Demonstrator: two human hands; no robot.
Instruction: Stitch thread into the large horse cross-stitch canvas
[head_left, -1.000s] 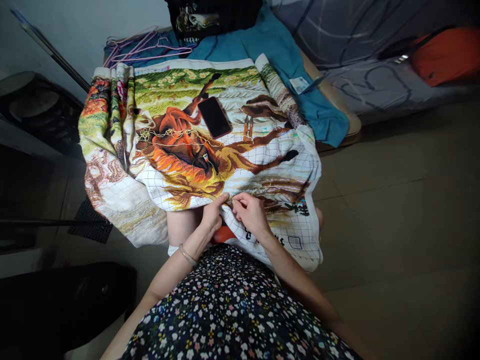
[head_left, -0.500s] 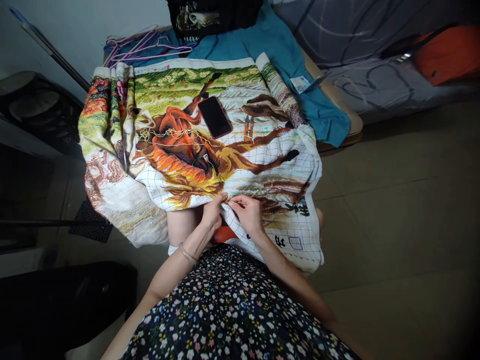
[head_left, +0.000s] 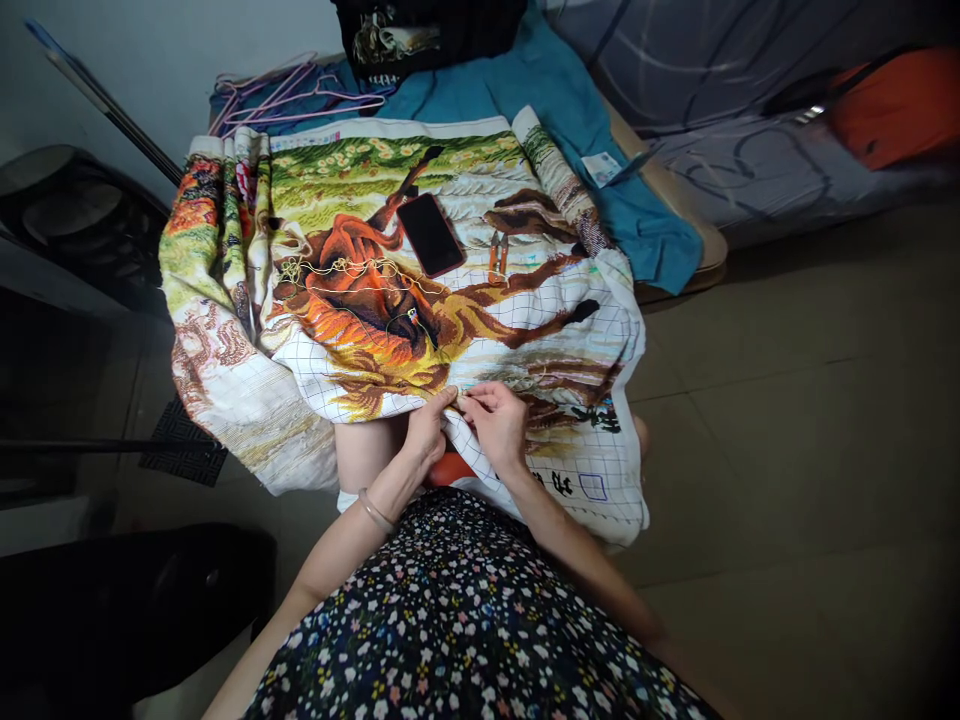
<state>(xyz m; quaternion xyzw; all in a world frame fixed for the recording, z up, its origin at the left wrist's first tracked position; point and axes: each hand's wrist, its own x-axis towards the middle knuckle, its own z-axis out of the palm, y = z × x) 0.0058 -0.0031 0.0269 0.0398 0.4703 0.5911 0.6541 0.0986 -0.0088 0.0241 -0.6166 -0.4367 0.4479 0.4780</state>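
Observation:
A large cross-stitch cloth (head_left: 480, 355) with a horse picture and a printed grid lies over my knees and the bed edge. My left hand (head_left: 428, 425) grips its near edge, thumb on top and the other fingers underneath. Right beside it, my right hand (head_left: 496, 420) has thumb and fingertips pinched together just above the cloth; what they hold is too small to make out. Farther up on the cloth lie a dark phone (head_left: 430, 234), orange-handled thread snips (head_left: 498, 258) and a tangle of yellow thread (head_left: 337, 268).
Behind the cloth, a teal sheet (head_left: 480, 85) covers the bed, with pink hangers (head_left: 292, 95) and a black bag (head_left: 435, 40) on it. An orange bag (head_left: 896, 110) sits at the right. A dark seat (head_left: 135, 610) stands at lower left.
My right hand has shifted very slightly, its fingers still pinched by my left thumb. My left hand and the things on the cloth stay as they were.

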